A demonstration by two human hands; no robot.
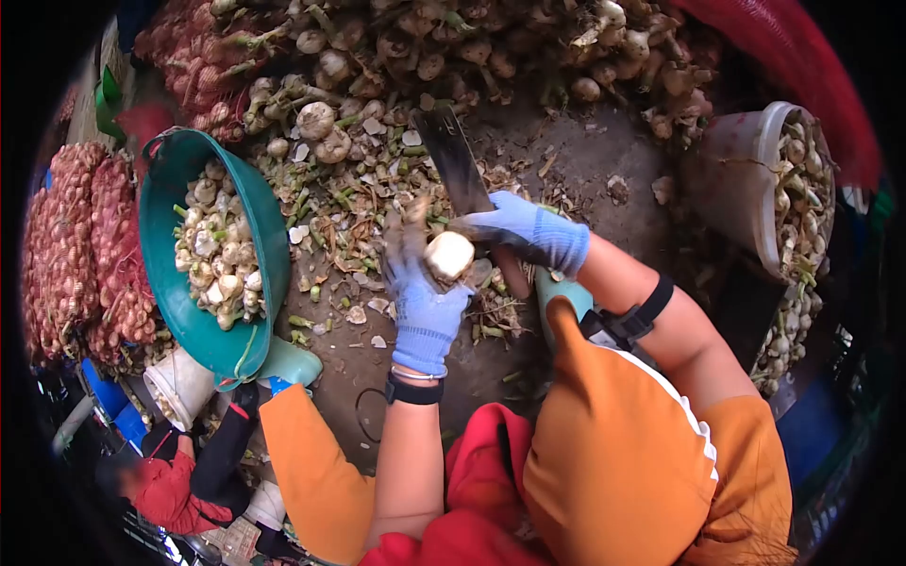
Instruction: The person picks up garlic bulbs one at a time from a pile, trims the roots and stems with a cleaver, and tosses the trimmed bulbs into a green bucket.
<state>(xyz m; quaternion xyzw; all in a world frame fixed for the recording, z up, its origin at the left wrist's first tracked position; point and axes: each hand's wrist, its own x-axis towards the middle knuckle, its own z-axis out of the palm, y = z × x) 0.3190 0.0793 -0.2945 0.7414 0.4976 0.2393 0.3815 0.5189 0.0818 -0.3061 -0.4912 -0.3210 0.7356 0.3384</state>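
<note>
My left hand point(422, 307), in a light blue glove with a dark, dirty palm, holds a garlic bulb point(449, 255) between its thumb and fingers. The fingers are smeared by motion. A pale, flat face of the bulb points up at me. Just to the right, my right hand point(533, 229), gloved the same way, is closed around a large knife point(454, 160). Its broad dark blade points away, up and to the left, and the handle end point(511, 272) sticks out below the hand. Garlic trimmings point(354, 241) litter the ground under both hands.
On the left stands a tilted green tub point(269, 203) of trimmed garlic bulbs. Untrimmed garlic point(453, 42) is heaped ahead. Red mesh sacks point(90, 250) lie far left. A white bucket point(746, 179) of garlic leans at right. Another person in red point(175, 486) sits at lower left.
</note>
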